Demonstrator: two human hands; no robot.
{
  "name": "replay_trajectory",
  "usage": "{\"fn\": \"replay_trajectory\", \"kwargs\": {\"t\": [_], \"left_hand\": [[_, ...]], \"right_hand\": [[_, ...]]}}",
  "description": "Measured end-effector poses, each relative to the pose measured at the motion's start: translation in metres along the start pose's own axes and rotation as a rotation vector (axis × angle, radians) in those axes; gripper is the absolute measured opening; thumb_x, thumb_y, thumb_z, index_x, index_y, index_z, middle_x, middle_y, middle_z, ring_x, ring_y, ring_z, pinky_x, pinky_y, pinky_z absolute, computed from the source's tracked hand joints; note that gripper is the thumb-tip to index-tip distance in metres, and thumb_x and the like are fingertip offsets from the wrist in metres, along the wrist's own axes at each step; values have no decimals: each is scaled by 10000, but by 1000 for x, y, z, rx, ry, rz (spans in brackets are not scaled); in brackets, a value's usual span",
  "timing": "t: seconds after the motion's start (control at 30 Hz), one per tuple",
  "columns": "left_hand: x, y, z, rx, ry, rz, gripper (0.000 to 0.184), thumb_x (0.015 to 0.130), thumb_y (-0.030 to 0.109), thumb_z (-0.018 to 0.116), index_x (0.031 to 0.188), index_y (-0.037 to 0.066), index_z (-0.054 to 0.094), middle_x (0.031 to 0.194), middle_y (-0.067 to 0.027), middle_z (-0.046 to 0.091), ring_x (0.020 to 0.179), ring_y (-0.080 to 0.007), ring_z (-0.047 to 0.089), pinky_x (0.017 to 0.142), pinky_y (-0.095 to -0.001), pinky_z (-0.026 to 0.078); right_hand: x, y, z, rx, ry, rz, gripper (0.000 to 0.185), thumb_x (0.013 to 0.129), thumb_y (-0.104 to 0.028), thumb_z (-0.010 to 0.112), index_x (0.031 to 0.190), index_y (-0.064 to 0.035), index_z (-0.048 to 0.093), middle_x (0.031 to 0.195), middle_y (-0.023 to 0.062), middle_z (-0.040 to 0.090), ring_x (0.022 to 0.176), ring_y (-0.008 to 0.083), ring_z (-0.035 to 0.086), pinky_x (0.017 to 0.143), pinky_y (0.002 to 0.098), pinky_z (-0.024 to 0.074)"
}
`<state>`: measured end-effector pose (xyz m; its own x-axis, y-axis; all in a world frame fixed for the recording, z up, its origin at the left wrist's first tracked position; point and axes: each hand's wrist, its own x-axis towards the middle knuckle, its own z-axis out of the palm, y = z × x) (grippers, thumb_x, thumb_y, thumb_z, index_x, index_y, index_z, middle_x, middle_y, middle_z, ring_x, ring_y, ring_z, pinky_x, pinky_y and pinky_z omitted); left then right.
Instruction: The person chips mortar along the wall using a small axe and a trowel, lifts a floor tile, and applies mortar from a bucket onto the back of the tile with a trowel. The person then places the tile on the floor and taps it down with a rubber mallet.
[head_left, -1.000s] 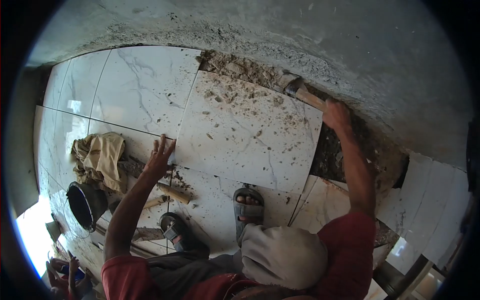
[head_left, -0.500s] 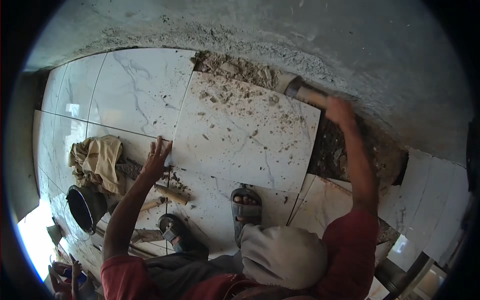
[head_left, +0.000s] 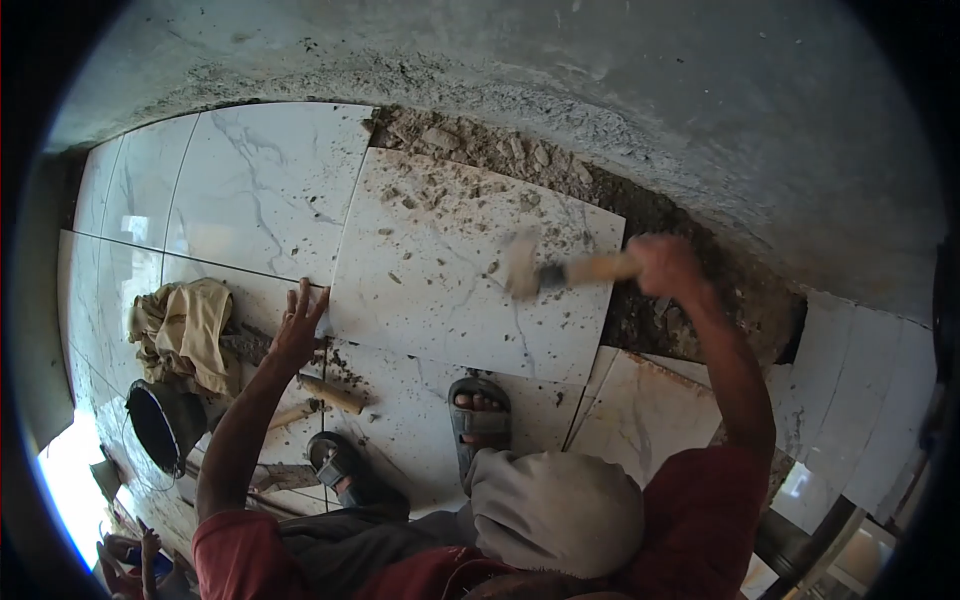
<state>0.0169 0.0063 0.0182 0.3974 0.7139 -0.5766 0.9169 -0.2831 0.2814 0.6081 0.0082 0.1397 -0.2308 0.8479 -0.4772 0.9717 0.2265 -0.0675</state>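
My right hand (head_left: 668,266) is closed round the wooden handle of a mallet (head_left: 600,268). Its pale head is smeared by motion above a large white marbled tile (head_left: 440,300). Crumbs of mortar lie scattered over that tile, thickest toward the wall. At the tile's left edge my left hand (head_left: 298,328) rests with its fingers spread, by the joint with the neighbouring tile (head_left: 265,190). It holds nothing that I can see.
A strip of broken mortar (head_left: 490,145) runs along the grey wall (head_left: 700,100). To the left are a beige cloth (head_left: 190,325), a black bucket (head_left: 165,425) and a wooden-handled tool (head_left: 332,393). My sandalled foot (head_left: 480,425) stands near the tile. Another person (head_left: 145,570) is at lower left.
My right hand has brought the mallet from the mortar strip by the wall down and left over the tile. My left hand stays at the tile's edge. The view has shifted slightly.
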Motion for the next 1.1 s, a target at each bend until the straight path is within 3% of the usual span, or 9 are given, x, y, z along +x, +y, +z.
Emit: {"fn": "replay_trajectory", "kwargs": {"t": [0.17, 0.23, 0.33, 0.53, 0.6, 0.7, 0.93, 1.0, 1.1], "left_hand": [[3, -2, 2, 0, 4, 16, 1032, 696, -6, 747, 1495, 256, 148, 1540, -229, -5, 1337, -564, 161, 1027, -570, 366], [-1, -3, 3, 4, 18, 23, 1027, 697, -11, 741, 1494, 254, 150, 1540, -228, -2, 1335, -567, 162, 1026, -573, 364], [-4, -3, 5, 32, 4, -7, 1013, 700, -18, 731, 1492, 252, 161, 1542, -224, 1, 1335, -566, 163, 1015, -558, 386], [2, -2, 2, 32, 22, -2, 1002, 704, -20, 726, 1492, 245, 168, 1543, -221, 4, 1336, -568, 158, 1012, -548, 392], [-3, 5, -6, -55, 1, 3, 1008, 698, -48, 711, 1493, 246, 167, 1543, -223, 7, 1328, -577, 166, 1008, -551, 394], [0, 0, 2, 13, 29, -7, 1016, 692, -55, 712, 1493, 256, 169, 1544, -218, 3, 1328, -572, 174, 1001, -535, 411], [0, -7, 9, 53, 0, -26, 1018, 691, -5, 748, 1489, 265, 177, 1546, -212, 1, 1335, -560, 177, 1019, -543, 391], [-2, 1, 0, 5, 40, 0, 1017, 694, -16, 738, 1490, 262, 170, 1546, -212, 0, 1337, -557, 176, 1018, -544, 391], [-2, 2, 0, 20, 31, -8, 1018, 698, -25, 729, 1492, 261, 159, 1546, -209, 0, 1343, -548, 172, 1019, -542, 392]], "right_hand": [[1, 33, 27, 29, 238, -474, 238, 659, -98, 624, 895, -68, 635, 855, 125, 658, 827, 353, 639, 713, 463, 511], [2, 94, 29, -57, 10, 353, 208, 680, -96, 613, 884, -58, 628, 877, 124, 658, 874, 345, 638, 728, 468, 509], [2, 78, 0, -56, -27, 628, 199, 701, -92, 593, 896, -59, 616, 884, 160, 653, 889, 355, 637, 724, 481, 506], [-10, 49, 1, 24, 208, -390, 213, 699, -98, 593, 911, -87, 590, 877, 126, 632, 874, 367, 624, 771, 473, 492], [-9, 89, 9, -33, 187, -295, 277, 675, -105, 607, 951, -89, 598, 877, 131, 625, 869, 363, 619, 751, 466, 495], [-2, 112, 11, -79, -49, 664, 346, 585, -77, 619, 931, -67, 603, 963, 154, 639, 955, 365, 601, 784, 466, 481], [-20, 106, 13, 17, 243, -325, 282, 712, -81, 596, 989, -58, 646, 918, 170, 663, 855, 377, 633, 745, 484, 500], [-13, 126, 2, -71, -175, 702, 340, 694, -93, 618, 1031, -68, 647, 952, 147, 664, 901, 379, 621, 781, 484, 492], [-20, 106, -5, -122, -142, 570, 387, 694, -103, 639, 1080, -72, 642, 1028, 147, 657, 962, 358, 615, 827, 474, 486]]}}
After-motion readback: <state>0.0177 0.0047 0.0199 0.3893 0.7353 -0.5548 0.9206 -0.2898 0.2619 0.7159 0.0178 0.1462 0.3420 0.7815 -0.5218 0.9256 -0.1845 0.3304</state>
